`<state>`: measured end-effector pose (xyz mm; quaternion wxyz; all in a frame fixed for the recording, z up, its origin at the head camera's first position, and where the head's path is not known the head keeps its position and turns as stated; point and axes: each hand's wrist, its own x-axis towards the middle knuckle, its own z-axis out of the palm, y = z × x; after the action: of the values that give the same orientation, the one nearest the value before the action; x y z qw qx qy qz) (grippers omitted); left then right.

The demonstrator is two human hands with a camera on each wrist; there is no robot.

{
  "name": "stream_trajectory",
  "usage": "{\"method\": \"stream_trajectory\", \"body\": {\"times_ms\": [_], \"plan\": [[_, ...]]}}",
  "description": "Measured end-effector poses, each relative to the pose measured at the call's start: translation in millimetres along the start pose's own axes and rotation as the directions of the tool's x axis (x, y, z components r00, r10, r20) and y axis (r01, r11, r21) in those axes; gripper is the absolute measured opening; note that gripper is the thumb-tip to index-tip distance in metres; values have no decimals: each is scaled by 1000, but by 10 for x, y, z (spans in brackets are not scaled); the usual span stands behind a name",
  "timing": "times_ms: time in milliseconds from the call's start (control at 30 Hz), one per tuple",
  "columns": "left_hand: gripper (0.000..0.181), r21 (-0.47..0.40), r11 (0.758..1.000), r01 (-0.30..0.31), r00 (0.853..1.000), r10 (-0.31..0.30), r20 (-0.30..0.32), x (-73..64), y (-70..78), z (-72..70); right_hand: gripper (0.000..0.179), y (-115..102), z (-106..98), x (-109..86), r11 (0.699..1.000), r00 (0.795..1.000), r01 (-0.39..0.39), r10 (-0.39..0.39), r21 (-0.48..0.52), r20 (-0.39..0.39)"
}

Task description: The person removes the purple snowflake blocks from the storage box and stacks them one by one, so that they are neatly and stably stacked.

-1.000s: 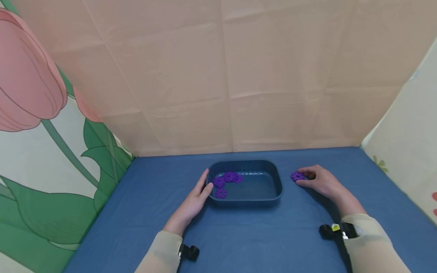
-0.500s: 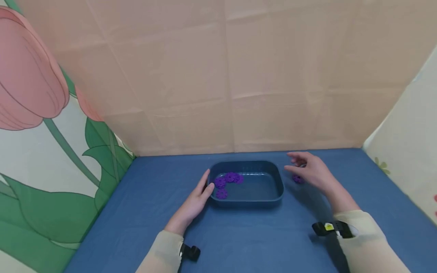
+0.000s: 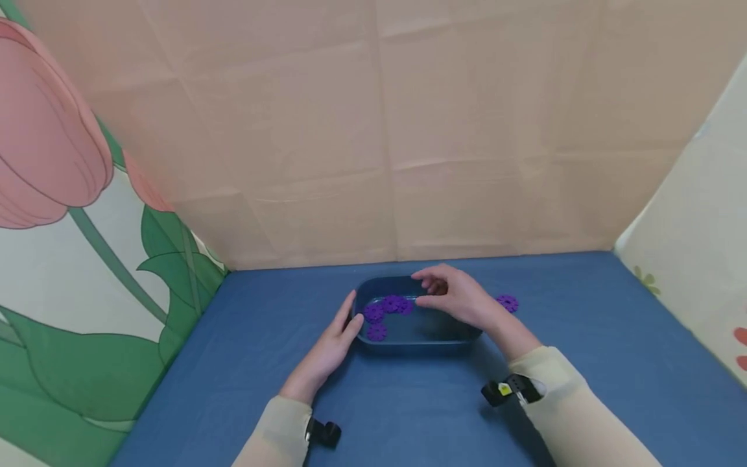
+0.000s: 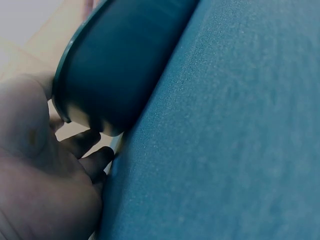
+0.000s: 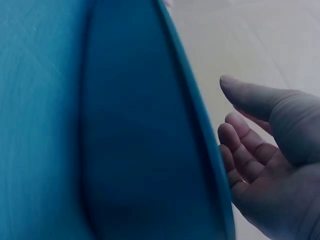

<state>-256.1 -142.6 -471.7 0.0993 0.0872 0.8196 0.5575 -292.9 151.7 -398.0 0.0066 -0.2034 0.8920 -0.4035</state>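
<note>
A dark blue rectangular plastic basin point(image 3: 420, 344) stands on the table. Several purple snowflake-shaped building discs point(image 3: 377, 332) lie inside, toward its left side. My left hand point(image 3: 329, 347) holds the basin's left end, thumb at the rim and fingers along the outside. From the left wrist, fingers point(image 4: 95, 160) show against the outer wall. Over the basin's right half hovers my right hand point(image 3: 455, 295), its fingers loosely bent and nothing visible between them. In the right wrist view that hand point(image 5: 280, 165) shows an uncovered palm beside the rim. Another purple disc point(image 3: 508, 303) lies on the table right of the basin.
Blue cloth covers the table point(image 3: 280, 311). A beige sheet point(image 3: 379, 143) rises along its far edge. Flower-printed panels point(image 3: 87, 272) stand at the left and right sides. Each wrist carries a small black camera point(image 3: 323, 433).
My right hand has let go of the disc at the right and moved left over the basin. That disc stays on the table. The left hand and basin have not visibly moved.
</note>
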Motion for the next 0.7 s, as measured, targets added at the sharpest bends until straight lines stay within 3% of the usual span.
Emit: {"method": "stream_trajectory", "body": {"times_ms": [333, 700], "plan": [[72, -19, 1000, 16, 1000, -16, -15, 13, -1, 7, 44, -105, 427, 237, 995, 988, 88, -83, -39, 133], [66, -16, 1000, 3, 1000, -3, 5, 13, -10, -7, 39, -34, 702, 409, 988, 967, 150, -138, -40, 214]]}}
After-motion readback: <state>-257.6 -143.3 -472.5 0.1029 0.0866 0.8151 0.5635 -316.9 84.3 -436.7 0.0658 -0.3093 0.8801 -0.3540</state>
